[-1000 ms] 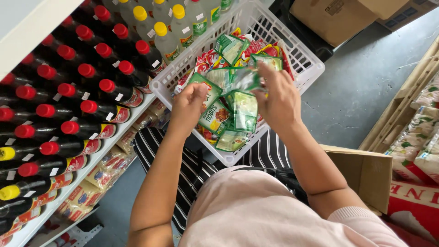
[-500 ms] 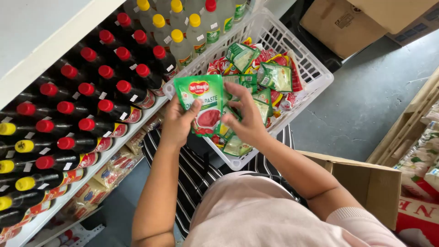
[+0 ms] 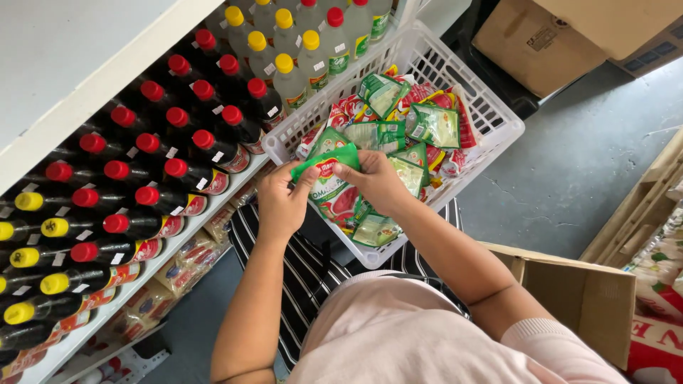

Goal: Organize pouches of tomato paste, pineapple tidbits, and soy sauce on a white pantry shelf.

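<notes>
While both your left hand [image 3: 281,206] and right hand [image 3: 373,181] pinch the green sauce pouch's [image 3: 334,188] top edge above the white plastic basket [image 3: 491,117], keep fingers closed firmly and level.

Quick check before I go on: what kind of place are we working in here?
Most likely a grocery shop aisle or its stockroom. A shelf holds rows of red-capped bottles, a white basket is full of green sauce pouches, and cardboard boxes stand on the floor.
</notes>
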